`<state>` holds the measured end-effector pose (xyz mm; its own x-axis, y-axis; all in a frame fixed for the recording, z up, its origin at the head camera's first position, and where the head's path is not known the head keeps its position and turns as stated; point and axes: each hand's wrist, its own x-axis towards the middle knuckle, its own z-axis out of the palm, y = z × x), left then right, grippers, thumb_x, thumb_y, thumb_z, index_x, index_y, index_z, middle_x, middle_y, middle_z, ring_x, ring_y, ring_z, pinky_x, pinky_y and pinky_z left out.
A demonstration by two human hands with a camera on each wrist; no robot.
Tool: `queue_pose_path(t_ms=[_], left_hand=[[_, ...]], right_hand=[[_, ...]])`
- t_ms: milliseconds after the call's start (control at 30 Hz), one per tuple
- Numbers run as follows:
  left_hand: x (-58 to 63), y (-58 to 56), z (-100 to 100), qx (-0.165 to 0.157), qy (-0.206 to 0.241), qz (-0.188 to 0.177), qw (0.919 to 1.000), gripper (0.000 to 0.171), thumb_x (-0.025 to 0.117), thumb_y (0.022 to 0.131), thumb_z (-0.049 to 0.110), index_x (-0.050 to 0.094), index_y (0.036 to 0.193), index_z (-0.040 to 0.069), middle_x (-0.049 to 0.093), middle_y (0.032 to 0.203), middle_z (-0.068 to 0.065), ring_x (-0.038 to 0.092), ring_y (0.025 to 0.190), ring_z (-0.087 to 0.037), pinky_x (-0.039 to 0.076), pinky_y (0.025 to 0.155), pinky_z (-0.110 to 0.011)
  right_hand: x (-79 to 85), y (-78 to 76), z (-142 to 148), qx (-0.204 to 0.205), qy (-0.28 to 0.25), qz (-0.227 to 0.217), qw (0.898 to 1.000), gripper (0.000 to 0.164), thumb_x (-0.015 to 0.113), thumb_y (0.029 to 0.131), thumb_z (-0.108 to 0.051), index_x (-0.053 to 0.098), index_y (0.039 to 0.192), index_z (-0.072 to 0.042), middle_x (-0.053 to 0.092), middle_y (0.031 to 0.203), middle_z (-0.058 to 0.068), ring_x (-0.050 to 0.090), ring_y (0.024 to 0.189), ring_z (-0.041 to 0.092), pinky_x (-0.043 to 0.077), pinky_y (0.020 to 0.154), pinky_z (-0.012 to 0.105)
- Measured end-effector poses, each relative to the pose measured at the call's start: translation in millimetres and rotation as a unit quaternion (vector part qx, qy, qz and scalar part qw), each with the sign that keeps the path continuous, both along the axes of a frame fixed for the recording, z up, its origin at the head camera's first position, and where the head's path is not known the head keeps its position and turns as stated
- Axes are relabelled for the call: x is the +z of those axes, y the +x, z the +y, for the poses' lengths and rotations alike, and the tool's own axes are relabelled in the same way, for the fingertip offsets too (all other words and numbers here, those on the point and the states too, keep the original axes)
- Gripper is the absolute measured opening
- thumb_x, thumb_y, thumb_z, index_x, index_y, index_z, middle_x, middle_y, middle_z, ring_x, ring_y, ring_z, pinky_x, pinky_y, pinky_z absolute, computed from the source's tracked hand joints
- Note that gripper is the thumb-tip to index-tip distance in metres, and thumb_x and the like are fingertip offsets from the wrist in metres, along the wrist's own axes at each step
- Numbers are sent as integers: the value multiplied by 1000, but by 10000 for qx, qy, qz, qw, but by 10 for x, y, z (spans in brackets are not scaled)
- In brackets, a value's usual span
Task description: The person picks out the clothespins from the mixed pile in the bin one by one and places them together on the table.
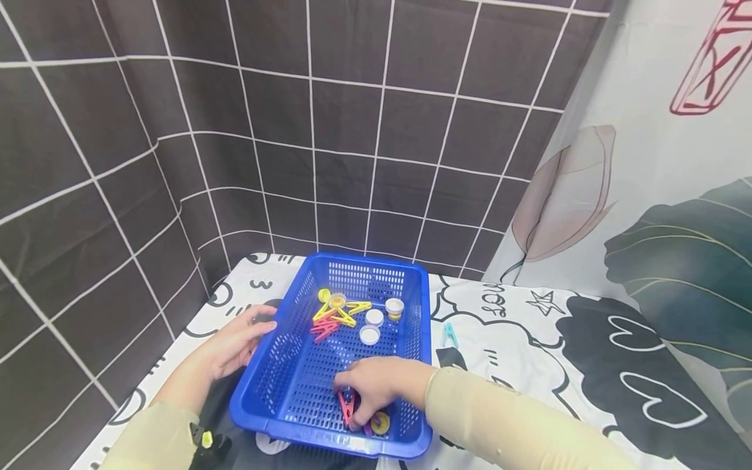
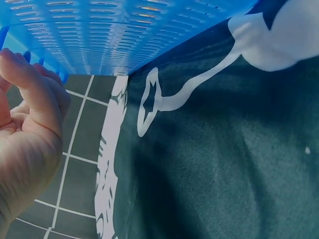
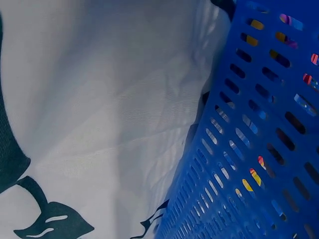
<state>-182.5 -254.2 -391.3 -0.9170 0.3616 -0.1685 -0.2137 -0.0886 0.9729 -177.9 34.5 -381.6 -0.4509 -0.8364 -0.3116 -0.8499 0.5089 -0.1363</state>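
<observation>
A blue plastic basket [image 1: 282, 427] with slotted sides stands before me. My right hand [image 1: 373, 385] reaches inside near its front right corner, thumb and fingers pinching a red clothespin [image 1: 346, 409]. Beside the thumb lies a round yellow piece [image 1: 380, 423] with something purple next to it. My left hand [image 1: 237, 343] is at the basket's left rim, fingers loosely bent with their tips right at the edge. The left wrist view shows that hand [image 2: 30, 109] close by the basket wall [image 2: 109, 45]. In the right wrist view the basket's side [image 3: 259, 114] hides the right hand.
Toward the back of the basket lie yellow clothespins [image 1: 343, 318], more red clothespins [image 1: 324, 324], white round lids [image 1: 369, 335] and a small white-lidded tub [image 1: 394, 307]. A teal clothespin [image 1: 450, 335] lies on the patterned cloth [image 1: 517, 313] to the right. Behind hangs a dark gridded curtain [image 1: 346, 117].
</observation>
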Motion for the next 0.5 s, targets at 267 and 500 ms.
queue_pose_path(t_ms=[267, 500], left_hand=[[-9, -11, -2, -2, -37, 27, 10000, 44, 49, 97, 16, 23, 130, 4, 67, 90, -9, 67, 68, -18, 58, 56, -32], [0, -5, -1, 92, -75, -73, 9999, 41, 50, 97, 17, 25, 128, 7, 67, 92, -9, 67, 70, -18, 58, 58, -32]], right_hand=[[86, -29, 46, -201, -312, -165, 9992, 57, 74, 71, -48, 56, 122, -29, 59, 113, -5, 56, 97, 8, 48, 88, 26], [184, -76, 93, -269, -461, -195, 9984, 58, 74, 72, -48, 55, 123, -27, 58, 111, -4, 56, 93, 8, 49, 85, 27]])
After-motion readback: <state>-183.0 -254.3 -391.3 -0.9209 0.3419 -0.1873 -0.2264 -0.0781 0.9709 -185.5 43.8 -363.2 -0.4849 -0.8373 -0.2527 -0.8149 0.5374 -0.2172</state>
